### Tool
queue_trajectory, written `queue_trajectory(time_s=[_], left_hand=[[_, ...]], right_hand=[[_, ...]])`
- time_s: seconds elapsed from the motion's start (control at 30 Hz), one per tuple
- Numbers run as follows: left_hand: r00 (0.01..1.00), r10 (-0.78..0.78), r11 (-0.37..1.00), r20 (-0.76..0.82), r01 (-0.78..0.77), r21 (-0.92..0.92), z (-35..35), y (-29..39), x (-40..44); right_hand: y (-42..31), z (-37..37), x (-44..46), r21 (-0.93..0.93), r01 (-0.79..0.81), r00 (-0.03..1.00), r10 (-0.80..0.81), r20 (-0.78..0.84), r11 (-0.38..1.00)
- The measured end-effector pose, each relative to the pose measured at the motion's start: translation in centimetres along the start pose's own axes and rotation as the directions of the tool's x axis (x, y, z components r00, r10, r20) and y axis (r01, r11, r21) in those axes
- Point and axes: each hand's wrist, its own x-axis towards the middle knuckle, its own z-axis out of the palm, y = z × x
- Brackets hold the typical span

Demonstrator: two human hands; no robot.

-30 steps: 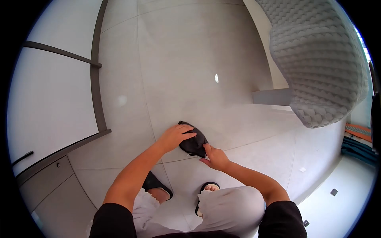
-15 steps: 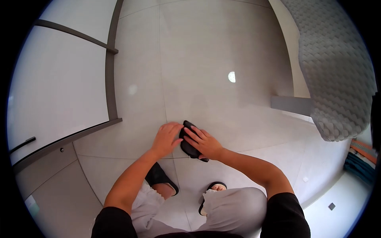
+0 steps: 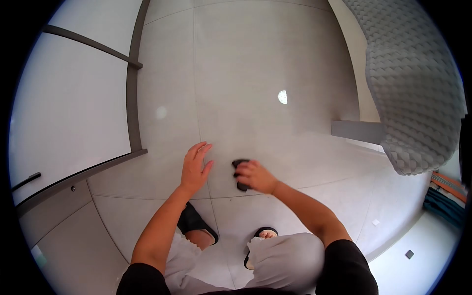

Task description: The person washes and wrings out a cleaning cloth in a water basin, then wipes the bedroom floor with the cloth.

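My right hand (image 3: 258,177) is curled over a small black item (image 3: 241,185) above the tiled floor. Motion blurs its fingers, and they hide much of the item, whose kind I cannot make out. To the left of it, my left hand (image 3: 194,168) is empty, with the thumb apart from the fingers. A gap of floor shows between this hand and the black item.
Light tiles (image 3: 236,73) cover the floor. White cabinet doors (image 3: 73,93) with dark frames stand at left. A grey textured cover (image 3: 418,88) hangs at right, near folded textiles (image 3: 445,201). Black slippers (image 3: 196,222) are on my feet.
My left hand has come off the black item and moved left. My right hand keeps the item, which has shifted slightly and now looks more compact.
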Motion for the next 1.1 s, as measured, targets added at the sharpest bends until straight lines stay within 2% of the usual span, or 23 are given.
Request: queue_trajectory(time_s=[0.03,0.1,0.17,0.27,0.3,0.33,0.37,0.4,0.43,0.5,0.57,0.6,0.7,0.77,0.83,0.87,0.9,0.93,0.97,1.03,1.1], left_hand=[[1.0,0.015,1.0,-0.003,-0.015,-0.001,0.2,0.0,0.0],[0.999,0.049,0.999,-0.017,-0.049,0.001,0.5,0.1,0.4],[0.998,0.053,0.999,-0.018,-0.054,-0.004,0.5,0.7,0.9],[0.998,0.058,0.998,-0.04,-0.058,-0.017,0.3,1.5,1.9],[0.997,0.058,0.998,-0.05,-0.06,-0.025,0.4,1.8,2.2],[0.997,0.062,0.998,-0.049,-0.064,-0.028,0.6,1.9,2.4],[0.996,0.069,0.997,-0.05,-0.071,-0.031,0.9,1.9,2.7],[0.996,0.075,0.997,-0.049,-0.077,-0.033,1.2,2.0,2.8],[0.996,0.071,0.996,-0.052,-0.073,-0.047,1.5,2.3,2.9],[0.996,0.061,0.995,-0.06,-0.065,-0.072,2.2,2.8,3.2],[0.995,0.069,0.994,-0.07,-0.074,-0.077,2.5,3.3,3.6],[0.994,0.074,0.994,-0.08,-0.08,-0.079,2.5,3.5,3.9],[0.995,0.042,0.993,-0.086,-0.051,-0.103,2.4,4.5,4.3],[0.996,0.045,0.993,-0.071,-0.052,-0.11,2.4,4.8,4.5],[0.997,0.043,0.992,-0.069,-0.051,-0.117,2.7,5.1,4.4],[0.997,0.041,0.992,-0.072,-0.049,-0.117,2.9,5.1,4.2],[0.996,0.037,0.992,-0.078,-0.046,-0.115,3.1,5.0,4.2],[0.995,0.04,0.992,-0.086,-0.05,-0.114,3.0,5.1,4.2],[0.995,0.045,0.992,-0.09,-0.055,-0.112,3.0,5.2,4.2],[0.995,0.044,0.992,-0.09,-0.054,-0.115,3.0,4.9,4.1],[0.997,0.019,0.992,-0.08,-0.029,-0.121,3.0,4.5,4.0]], right_hand=[[0.9,-1.9,0.3,-0.03,-0.072,0.997,0.071,-0.004,0.997],[3.7,-4.5,0.7,-0.066,-0.118,0.988,0.111,-0.11,0.991],[4.9,-7.0,-0.3,0.078,-0.27,0.938,0.28,-0.204,0.96],[2.2,-6.4,-3.0,0.065,-0.41,0.851,0.408,-0.33,0.91],[1.9,-5.2,-3.9,0.049,-0.326,0.903,0.327,-0.279,0.944],[0.7,-5.2,-3.1,0.325,-0.453,0.86,0.503,-0.088,0.83],[0.0,-4.8,-1.6,0.539,-0.571,0.786,0.602,0.14,0.62],[0.3,-4.6,-0.3,0.245,-0.321,0.945,0.325,0.022,0.915],[0.9,-4.4,1.3,-0.097,0.012,1.0,-0.01,0.022,0.995],[3.4,-4.0,5.6,-0.233,0.091,0.996,-0.087,0.029,0.968],[6.0,-5.1,7.3,-0.247,-0.057,0.99,0.023,-0.138,0.967],[6.7,-6.4,6.8,-0.057,-0.21,0.954,0.192,-0.23,0.976],[5.8,-8.2,0.9,-0.038,-0.456,0.838,0.415,-0.353,0.889],[3.9,-7.4,-4.3,-0.026,-0.394,0.892,0.376,-0.25,0.919],[1.5,-8.4,-6.6,0.114,-0.36,0.933,0.36,0.019,0.926],[1.2,-9.2,-7.1,0.201,-0.445,0.891,0.453,0.009,0.872],[1.9,-10.5,-7.0,0.237,-0.526,0.835,0.549,-0.041,0.817],[3.9,-11.2,-6.1,0.181,-0.538,0.764,0.567,-0.309,0.823],[6.2,-11.8,-5.2,0.133,-0.561,0.64,0.53,-0.557,0.817],[10.9,-11.9,-3.8,0.019,-0.68,0.499,0.481,-0.721,0.733],[12.2,-10.5,-1.6,0.054,-0.665,0.535,0.525,-0.662,0.745]])
